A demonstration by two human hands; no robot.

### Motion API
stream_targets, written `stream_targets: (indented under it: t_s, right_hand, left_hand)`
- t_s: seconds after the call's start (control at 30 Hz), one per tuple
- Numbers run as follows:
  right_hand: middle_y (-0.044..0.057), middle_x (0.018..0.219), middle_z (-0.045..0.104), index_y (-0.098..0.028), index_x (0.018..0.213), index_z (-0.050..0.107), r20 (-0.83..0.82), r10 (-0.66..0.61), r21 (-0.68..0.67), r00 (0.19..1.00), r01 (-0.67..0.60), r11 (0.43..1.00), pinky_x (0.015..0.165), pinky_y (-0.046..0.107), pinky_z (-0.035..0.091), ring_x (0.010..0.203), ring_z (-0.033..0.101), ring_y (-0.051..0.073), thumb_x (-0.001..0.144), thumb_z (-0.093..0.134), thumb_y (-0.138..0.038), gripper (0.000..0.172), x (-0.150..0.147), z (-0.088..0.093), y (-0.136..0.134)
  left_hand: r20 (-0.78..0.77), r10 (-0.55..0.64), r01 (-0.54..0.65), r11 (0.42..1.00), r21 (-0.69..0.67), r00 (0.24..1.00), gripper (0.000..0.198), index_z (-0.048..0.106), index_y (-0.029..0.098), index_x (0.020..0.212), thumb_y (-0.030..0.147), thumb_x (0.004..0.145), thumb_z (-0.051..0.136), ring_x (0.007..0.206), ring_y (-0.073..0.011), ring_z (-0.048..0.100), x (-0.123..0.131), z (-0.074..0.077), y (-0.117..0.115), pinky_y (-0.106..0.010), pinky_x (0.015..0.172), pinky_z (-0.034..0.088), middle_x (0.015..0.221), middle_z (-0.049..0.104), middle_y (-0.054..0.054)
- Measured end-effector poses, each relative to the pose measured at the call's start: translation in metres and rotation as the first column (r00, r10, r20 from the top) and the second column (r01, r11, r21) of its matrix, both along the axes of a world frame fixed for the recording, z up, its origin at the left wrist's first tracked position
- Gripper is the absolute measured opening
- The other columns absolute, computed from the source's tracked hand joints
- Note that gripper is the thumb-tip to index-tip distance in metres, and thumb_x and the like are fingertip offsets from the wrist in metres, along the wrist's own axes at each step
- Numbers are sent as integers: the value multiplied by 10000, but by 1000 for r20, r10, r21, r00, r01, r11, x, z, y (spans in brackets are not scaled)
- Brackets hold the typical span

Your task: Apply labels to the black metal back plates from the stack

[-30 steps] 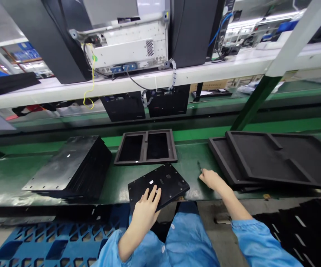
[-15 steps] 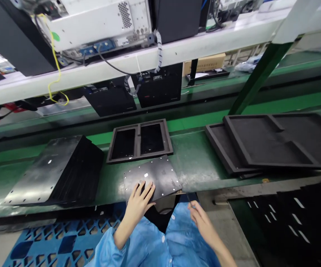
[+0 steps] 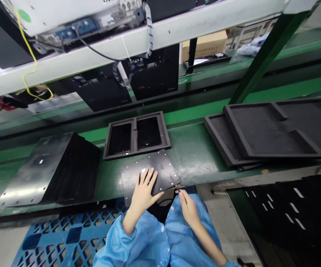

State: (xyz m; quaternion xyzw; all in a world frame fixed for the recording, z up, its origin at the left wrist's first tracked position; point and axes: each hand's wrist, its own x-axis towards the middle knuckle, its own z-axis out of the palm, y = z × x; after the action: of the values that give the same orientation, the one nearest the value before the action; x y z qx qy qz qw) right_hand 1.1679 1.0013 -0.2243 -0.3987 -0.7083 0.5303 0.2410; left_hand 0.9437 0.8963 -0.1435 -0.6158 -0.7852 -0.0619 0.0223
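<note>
Just below the frame's centre we see a dark grey plate (image 3: 164,167) dotted white along its edges, and our sleeves (image 3: 116,241) at the bottom are blue. The stack (image 3: 38,168) at left has a silvery-grey top and black sides; the worktop (image 3: 196,152) is green, the upper-left cable (image 3: 30,50) yellow, the lower-left pallet (image 3: 55,237) blue, criss-cross latticed.

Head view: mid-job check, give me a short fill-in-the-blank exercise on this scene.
1. The left hand rests on the dark plate, while the right hand holds a slim tool at the plate's ____ end (left/right).
2. The divided tray beyond holds ____ black panels.
3. The person's sleeves are ____.

Missing words: right; two; blue.
</note>
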Motion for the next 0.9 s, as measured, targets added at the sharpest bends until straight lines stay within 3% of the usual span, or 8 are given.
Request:
stream_targets:
  t_s: [0.23,0.37,0.5,0.7,0.9]
  right_hand:
    - [88,885,742,-197,1055,758,-56,-54,-49,997,51,997,861,367,576,875,716,272,1055,400,-723,637,-4,-7,-2]
    - [23,664,614,-211,1037,751,-33,-41,-49,999,39,998,784,362,571,724,663,256,1066,384,-715,624,-3,-1,-4]
    - [43,746,661,-215,1052,734,-11,-40,-27,999,40,999,776,345,556,767,677,253,1082,371,-683,593,-3,1,-4]
    - [54,789,692,-196,1032,709,-2,4,11,1000,-4,1000,735,349,525,686,624,229,1064,343,-708,630,-5,-6,3]
    - [10,735,637,-215,998,696,16,63,-1,998,-63,998,665,314,444,642,560,198,1096,369,-645,550,-1,15,7]
  left_hand:
    - [24,-4,4,1000,0,1000,906,336,208,1724,551,983,731,1682,-385,221,-2,1,-1,-691,1359,209,1804,294,-115]
    - [18,-9,9,1000,-11,1000,902,336,200,1723,554,990,724,1675,-385,242,-3,2,-1,-692,1358,210,1800,302,-113]
    - [22,-12,12,1000,-18,1000,905,317,205,1731,558,997,715,1679,-371,238,-5,2,-2,-677,1365,202,1802,296,-102]
    - [28,-24,25,999,-30,999,902,326,210,1728,583,1000,705,1682,-368,232,-7,0,-2,-679,1364,199,1801,289,-94]
    - [28,-29,30,999,-29,999,889,331,219,1727,554,997,713,1681,-370,235,-7,1,-3,-682,1357,217,1793,311,-104]
